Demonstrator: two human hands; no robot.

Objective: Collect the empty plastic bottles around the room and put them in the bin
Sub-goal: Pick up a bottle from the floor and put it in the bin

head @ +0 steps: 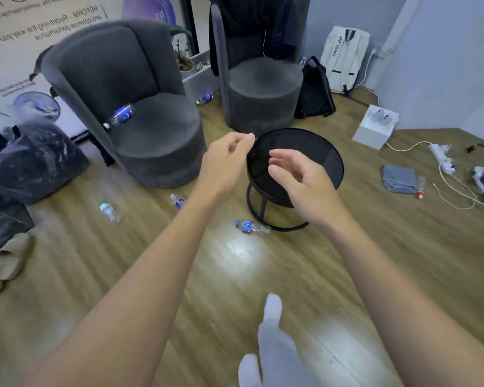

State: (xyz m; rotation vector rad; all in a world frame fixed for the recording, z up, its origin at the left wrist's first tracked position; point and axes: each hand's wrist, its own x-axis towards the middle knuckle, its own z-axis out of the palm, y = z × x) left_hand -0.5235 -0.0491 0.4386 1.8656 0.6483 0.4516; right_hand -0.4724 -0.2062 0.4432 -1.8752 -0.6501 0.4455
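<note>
Left hand (227, 160) and right hand (299, 177) hover loosely curled, holding nothing. At one o'clock, a white bag (344, 55) reads YONEX. At eleven o'clock, a blue-labelled bottle (122, 114) lies on a chair (157, 129).

A blue-labelled bottle (253, 228) lies on the wooden floor (151, 275) beside the table (305, 152).
</note>
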